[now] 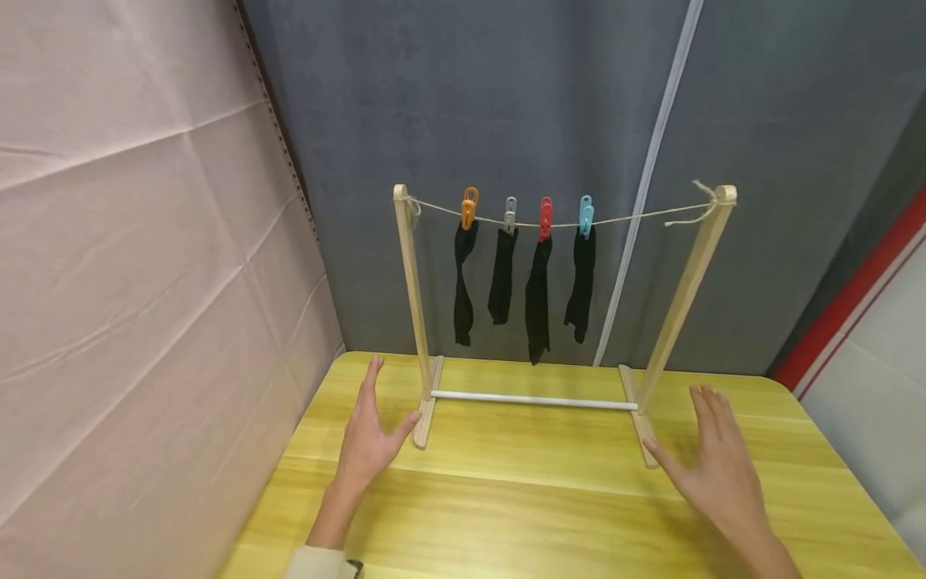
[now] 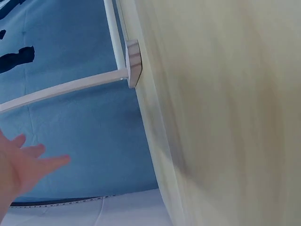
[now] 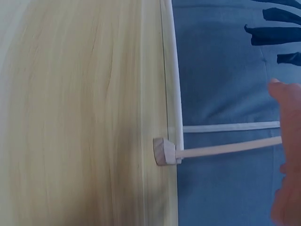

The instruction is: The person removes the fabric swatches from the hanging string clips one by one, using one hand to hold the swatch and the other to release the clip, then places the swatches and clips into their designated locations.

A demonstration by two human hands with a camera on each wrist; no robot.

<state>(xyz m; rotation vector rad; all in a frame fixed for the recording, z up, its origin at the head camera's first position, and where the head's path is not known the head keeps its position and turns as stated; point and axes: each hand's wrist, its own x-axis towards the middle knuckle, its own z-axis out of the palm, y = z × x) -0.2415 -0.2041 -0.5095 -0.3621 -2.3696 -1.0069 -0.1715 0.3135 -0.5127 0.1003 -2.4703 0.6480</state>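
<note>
In the head view a small wooden drying rack stands on the table, with a left post (image 1: 411,289), a right post (image 1: 683,301) and a white crossbar (image 1: 535,399) low between them. A string (image 1: 637,216) runs between the post tops. From it hang black socks (image 1: 538,301), each held by a clothespin: orange (image 1: 469,209), grey (image 1: 510,215), red (image 1: 546,219) and blue (image 1: 586,215). My left hand (image 1: 367,442) is beside the left foot (image 1: 427,414), fingers extended and holding nothing. Near the right foot (image 1: 637,410), my right hand (image 1: 719,474) spreads its thumb from straight fingers, also holding nothing.
The yellow wood-grain table (image 1: 499,515) extends under the rack and both hands. A grey curtain (image 1: 506,96) with a pale vertical strip hangs behind it. Pinkish cloth (image 1: 159,281) covers the left side; a red-edged white surface (image 1: 882,386) is at the right.
</note>
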